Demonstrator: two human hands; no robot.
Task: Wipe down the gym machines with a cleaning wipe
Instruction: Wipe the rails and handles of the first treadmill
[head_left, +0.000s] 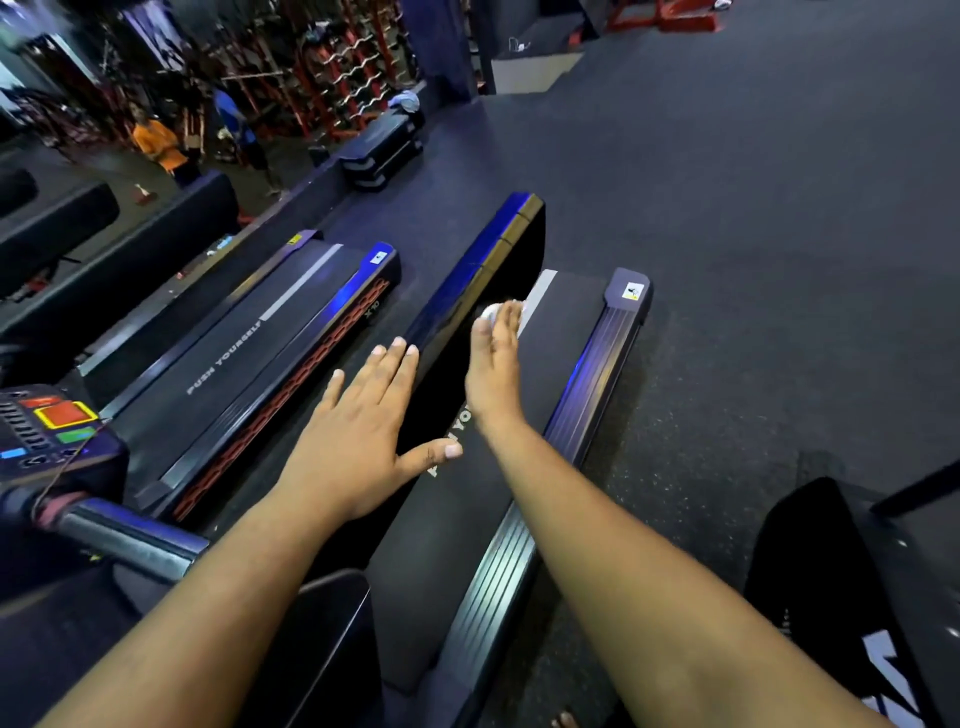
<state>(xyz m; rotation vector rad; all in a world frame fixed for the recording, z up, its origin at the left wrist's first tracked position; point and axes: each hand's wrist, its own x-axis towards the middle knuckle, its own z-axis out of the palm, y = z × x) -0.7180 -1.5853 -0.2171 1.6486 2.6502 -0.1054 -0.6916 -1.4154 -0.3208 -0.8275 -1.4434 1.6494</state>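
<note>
Wipe (491, 310) was what my right hand (493, 364) held, a small white wad bunched at my fingertips, only its edges showing past them, so I could not tell how much of it lay under my palm. I was mid-wipe on the near treadmill (566, 332), the hand reaching out over the black belt beside the tall dark side panel (483, 260) on its left. My left hand (358, 415) was loose, fingers straight and spread, holding nothing, hovering by that panel; whether it touched I could not tell. I judged the wiping step under way, with the grooved right side rail (597, 395) probably still to do. The next stroke called for flat pressure.
</note>
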